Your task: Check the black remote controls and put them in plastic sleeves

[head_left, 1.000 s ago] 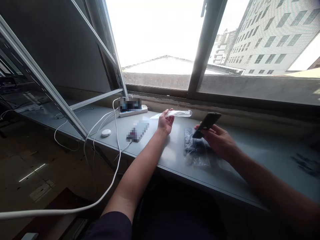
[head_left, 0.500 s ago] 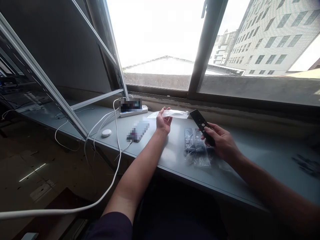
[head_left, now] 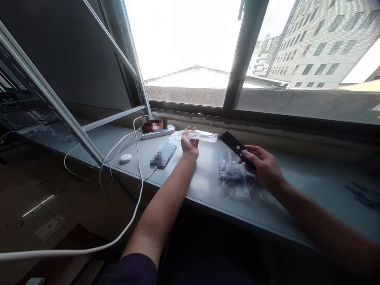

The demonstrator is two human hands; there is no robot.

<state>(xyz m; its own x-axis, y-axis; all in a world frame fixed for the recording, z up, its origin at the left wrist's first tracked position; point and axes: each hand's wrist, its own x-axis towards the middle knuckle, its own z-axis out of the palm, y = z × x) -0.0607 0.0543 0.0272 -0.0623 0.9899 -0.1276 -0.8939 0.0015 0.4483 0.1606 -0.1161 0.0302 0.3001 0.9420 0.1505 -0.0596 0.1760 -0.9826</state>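
My left hand (head_left: 190,143) is closed on a clear plastic bag (head_left: 206,136), which stretches out on both sides of the fingers above the table. In my right hand (head_left: 265,164) is a black remote control (head_left: 233,145), its buttons facing up and the thumb lying on them. The far end of the remote points toward the bag, with a small gap between the two. Below the remote, several dark items wrapped in clear plastic (head_left: 230,170) lie on the table, partly covered by the remote and my right hand.
On the grey table (head_left: 204,182), a phone (head_left: 163,156) with a cable and a round white device (head_left: 125,158) lie left of my left arm. Behind them sits a white power strip (head_left: 158,132). A white cable (head_left: 139,166) loops past a metal frame (head_left: 56,99). Dark items (head_left: 362,194) lie far right.
My left hand and the plastic bag have shifted slightly left. The remote has also moved a little left and tilted flatter, still in my right hand.
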